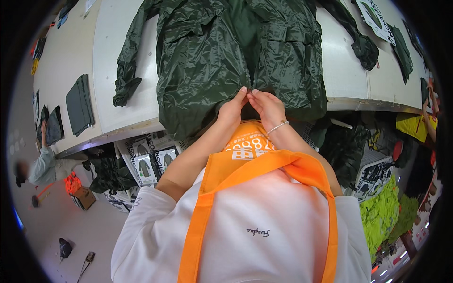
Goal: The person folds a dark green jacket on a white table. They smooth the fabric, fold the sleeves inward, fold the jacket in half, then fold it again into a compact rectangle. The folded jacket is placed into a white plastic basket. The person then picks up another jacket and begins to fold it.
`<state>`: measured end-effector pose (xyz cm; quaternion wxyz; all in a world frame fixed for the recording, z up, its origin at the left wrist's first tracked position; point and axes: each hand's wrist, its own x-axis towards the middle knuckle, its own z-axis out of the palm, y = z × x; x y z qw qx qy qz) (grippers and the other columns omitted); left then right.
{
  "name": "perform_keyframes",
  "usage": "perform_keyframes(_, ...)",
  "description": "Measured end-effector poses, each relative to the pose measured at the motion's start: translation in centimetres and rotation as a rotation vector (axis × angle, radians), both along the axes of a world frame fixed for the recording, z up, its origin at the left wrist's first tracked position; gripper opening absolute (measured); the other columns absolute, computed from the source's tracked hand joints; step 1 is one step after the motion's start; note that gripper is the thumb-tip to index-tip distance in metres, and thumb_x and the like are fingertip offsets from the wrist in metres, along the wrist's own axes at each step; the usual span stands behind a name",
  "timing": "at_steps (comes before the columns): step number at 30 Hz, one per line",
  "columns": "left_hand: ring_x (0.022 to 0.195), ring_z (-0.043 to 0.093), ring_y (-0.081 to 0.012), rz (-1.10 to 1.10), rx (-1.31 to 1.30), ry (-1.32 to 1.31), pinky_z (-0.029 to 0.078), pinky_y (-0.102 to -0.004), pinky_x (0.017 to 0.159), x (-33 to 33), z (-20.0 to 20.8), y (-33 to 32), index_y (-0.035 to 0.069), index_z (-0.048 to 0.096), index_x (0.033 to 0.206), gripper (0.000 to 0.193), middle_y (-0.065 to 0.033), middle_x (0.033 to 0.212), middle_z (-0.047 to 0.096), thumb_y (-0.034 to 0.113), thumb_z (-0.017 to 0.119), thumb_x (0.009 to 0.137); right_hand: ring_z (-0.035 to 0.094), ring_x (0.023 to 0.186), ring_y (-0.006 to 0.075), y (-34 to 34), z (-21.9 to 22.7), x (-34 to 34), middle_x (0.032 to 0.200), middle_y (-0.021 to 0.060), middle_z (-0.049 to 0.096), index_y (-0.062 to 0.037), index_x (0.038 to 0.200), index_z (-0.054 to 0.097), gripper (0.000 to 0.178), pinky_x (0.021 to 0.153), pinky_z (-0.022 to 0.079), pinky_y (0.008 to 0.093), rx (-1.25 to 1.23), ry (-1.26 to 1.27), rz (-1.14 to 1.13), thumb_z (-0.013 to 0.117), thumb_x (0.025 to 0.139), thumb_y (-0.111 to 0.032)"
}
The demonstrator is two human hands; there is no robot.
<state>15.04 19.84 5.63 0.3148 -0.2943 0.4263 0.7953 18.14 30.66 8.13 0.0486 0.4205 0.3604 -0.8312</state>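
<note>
A shiny dark green jacket (pixel 203 70) lies front up on the table, its hem hanging over the near edge. Its front is parted at the top, and the zipper (pixel 248 75) runs down to the hem. At the zipper's lower end, my left hand (pixel 230 112) pinches one side between thumb and fingers. My right hand (pixel 270 109), with a beaded bracelet at the wrist, pinches the other side close by. The fingertips nearly meet, and they hide the zipper's end pieces. The sleeves (pixel 126 70) are spread out to both sides.
Folded dark green garments (pixel 80 104) lie on the table at left. A printed package (pixel 375 19) sits at far right. Below the table edge are bins of packages (pixel 146 162) and yellow-green garments (pixel 381 212). Another person (pixel 43 165) works at far left; another person's arm (pixel 430 122) shows at far right.
</note>
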Motion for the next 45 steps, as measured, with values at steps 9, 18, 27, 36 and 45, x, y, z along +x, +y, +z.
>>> perform_keyframes(9,0.104,0.055,-0.0201,-0.393,-0.563,-0.016,0.04,-0.0328,0.096,0.0,0.1,-0.1,-0.005,0.057,0.113,0.038,-0.0111,0.113,0.06,0.028,0.053,0.094,0.064,0.087,0.0172,-0.4,-0.5,0.1,0.09,0.01,0.065,-0.0003,0.09,0.06,0.01,0.081,0.051,0.0266,0.004,-0.009,-0.026,0.065,0.084,-0.007)
perform_keyframes(18,0.105,0.056,-0.0182,-0.578,-0.644,0.041,0.04,-0.0283,0.094,0.4,1.7,-1.4,0.003,0.06,0.116,0.045,-0.0106,0.111,0.063,0.04,0.052,0.092,0.064,0.069,0.0143,2.3,-1.5,-1.1,0.079,0.0078,0.066,0.0014,0.091,0.063,0.016,0.063,0.052,0.0276,0.457,0.045,0.537,0.068,0.082,-0.01)
perform_keyframes(27,0.109,0.055,-0.0215,-0.642,-0.54,-0.188,0.038,-0.0255,0.094,3.7,5.2,-2.7,0.001,0.061,0.117,0.069,-0.0165,0.116,0.061,0.061,0.05,0.085,0.05,0.093,0.0268,6.2,3.8,-11.5,0.092,0.0082,0.054,-0.0074,0.079,0.059,0.008,0.076,0.04,0.0361,1.952,0.845,1.191,0.063,0.075,-0.013)
perform_keyframes(36,0.089,0.061,-0.017,-0.097,-0.204,-0.301,0.049,-0.0279,0.079,8.1,3.3,-0.7,-0.005,0.059,0.114,0.05,-0.0119,0.105,0.063,0.037,0.064,0.086,0.054,0.091,0.0225,3.4,5.1,-17.2,0.086,0.0071,0.062,-0.0084,0.078,0.069,0.018,0.084,0.037,0.0343,1.614,1.319,2.127,0.067,0.065,-0.02)
perform_keyframes(45,0.092,0.061,-0.0142,-1.186,-0.409,0.507,0.048,-0.0308,0.082,2.9,5.6,-4.3,0.001,0.064,0.111,0.05,-0.0167,0.104,0.065,0.043,0.064,0.083,0.059,0.075,0.0194,7.8,3.1,-16.7,0.076,0.0021,0.06,-0.0094,0.082,0.058,0.009,0.069,0.043,0.0313,1.558,1.416,1.944,0.059,0.074,-0.013)
